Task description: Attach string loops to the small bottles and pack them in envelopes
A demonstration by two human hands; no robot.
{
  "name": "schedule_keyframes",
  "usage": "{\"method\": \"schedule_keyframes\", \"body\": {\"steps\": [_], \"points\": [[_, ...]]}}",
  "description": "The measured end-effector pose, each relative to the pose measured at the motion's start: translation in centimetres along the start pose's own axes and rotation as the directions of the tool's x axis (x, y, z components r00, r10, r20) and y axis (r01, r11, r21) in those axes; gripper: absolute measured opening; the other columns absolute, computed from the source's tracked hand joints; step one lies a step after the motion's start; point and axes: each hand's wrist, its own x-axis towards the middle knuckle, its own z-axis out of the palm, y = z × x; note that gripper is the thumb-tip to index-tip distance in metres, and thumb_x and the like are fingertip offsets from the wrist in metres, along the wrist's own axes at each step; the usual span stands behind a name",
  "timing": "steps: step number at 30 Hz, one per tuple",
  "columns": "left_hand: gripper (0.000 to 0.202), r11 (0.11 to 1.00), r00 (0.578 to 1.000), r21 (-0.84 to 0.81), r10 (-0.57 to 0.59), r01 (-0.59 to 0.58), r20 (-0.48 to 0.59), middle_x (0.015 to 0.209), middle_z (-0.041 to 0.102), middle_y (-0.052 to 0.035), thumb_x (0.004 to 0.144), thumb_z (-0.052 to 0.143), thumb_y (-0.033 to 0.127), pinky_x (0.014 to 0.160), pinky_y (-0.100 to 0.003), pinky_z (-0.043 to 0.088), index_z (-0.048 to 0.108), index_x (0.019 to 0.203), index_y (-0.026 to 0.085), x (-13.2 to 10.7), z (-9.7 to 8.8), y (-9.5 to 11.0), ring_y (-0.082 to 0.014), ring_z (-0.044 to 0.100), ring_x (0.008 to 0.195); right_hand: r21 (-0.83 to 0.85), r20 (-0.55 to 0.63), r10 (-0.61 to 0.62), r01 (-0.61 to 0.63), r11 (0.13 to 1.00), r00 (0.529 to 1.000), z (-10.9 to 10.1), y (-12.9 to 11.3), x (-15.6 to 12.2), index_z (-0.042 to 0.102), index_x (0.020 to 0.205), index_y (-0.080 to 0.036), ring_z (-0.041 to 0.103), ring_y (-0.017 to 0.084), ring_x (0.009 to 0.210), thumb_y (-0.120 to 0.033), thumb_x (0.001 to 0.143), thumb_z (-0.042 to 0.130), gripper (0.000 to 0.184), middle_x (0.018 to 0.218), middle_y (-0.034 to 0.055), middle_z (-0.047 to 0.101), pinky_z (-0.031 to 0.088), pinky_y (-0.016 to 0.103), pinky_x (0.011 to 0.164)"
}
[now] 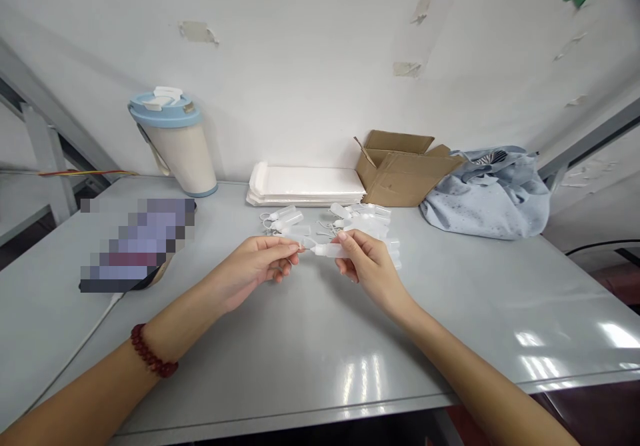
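Note:
Near the middle of the table, my right hand [367, 263] grips a small translucent needle-tip squeeze bottle [327, 251] between thumb and fingers, its nozzle pointing left. My left hand [263, 259] is closed in a pinch at the nozzle end, on what looks like the bottle's small white cap [301, 247]. A thin metal needle shows between cap and nozzle; whether they touch I cannot tell. Just behind my hands lie more such bottles, one group [290, 219] on the left and another [373, 216] on the right, partly hidden by my right hand.
White padded envelopes [310, 183] are stacked against the wall, beside an open cardboard box [410, 178] and a bundled light-blue cloth [487, 196]. A tumbler with a blue lid [180, 143] stands at the back left. A blurred-out phone [143, 246] with a white cable [75, 353] lies left.

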Motion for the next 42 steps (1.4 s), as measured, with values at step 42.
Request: {"method": "schedule_keyframes", "body": {"steps": [42], "points": [[0.024, 0.992, 0.997, 0.117, 0.052, -0.046, -0.052, 0.065, 0.055, 0.0011, 0.076, 0.067, 0.039, 0.06, -0.025, 0.037, 0.068, 0.069, 0.016, -0.37, 0.48, -0.41, -0.0097, 0.044, 0.059, -0.045, -0.035, -0.048, 0.047, 0.998, 0.998, 0.26, 0.57, 0.01, 0.058, 0.082, -0.018, 0.037, 0.008, 0.047, -0.049, 0.09, 0.045, 0.035, 0.052, -0.0055, 0.044, 0.028, 0.022, 0.047]]}}
